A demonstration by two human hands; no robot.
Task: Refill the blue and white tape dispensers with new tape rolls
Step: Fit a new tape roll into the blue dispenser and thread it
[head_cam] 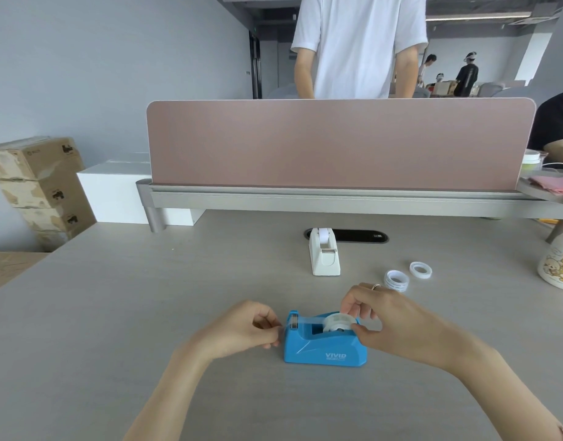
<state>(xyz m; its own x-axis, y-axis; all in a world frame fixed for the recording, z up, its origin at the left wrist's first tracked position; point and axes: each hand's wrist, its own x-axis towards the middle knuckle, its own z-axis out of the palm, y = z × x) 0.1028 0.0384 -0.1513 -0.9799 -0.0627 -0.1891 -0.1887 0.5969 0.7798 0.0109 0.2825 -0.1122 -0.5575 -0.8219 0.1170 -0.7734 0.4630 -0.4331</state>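
Head view: a person is sitting at a pale grey table [121,313], both bare hands working at a blue tape dispenser [325,345] near the 6 o'clock edge of the scene.
Blue dispenser: it is standing upright on the table, cutter end at 9 o'clock, with a clear tape roll [338,324] sitting in its cradle.
Right hand [398,323]: its fingers are curling around the roll from 3 o'clock, thumb and fingertips gripping it, probably steadying it in its seat while the tape is being drawn out.
Left hand [245,327]: its fingers are pinching together at the cutter end, seemingly on the free end of a tape strip [308,319] that is stretching from roll to blade; the strip's end itself is too faint to see.
White dispenser [324,252]: it is standing well apart at 12 o'clock, a white roll seemingly already loaded in it.
Loose rolls: two white tape rolls, one [397,280] lying just beyond the right hand, the other [420,270] beside it, both at about 1 o'clock.
Progress: the blue dispenser is appearing almost refilled, with only the threading over the blade left.
Surroundings: a pink divider panel [337,144] is rising at 12 o'clock, with another person in a white shirt [359,43] standing behind it.
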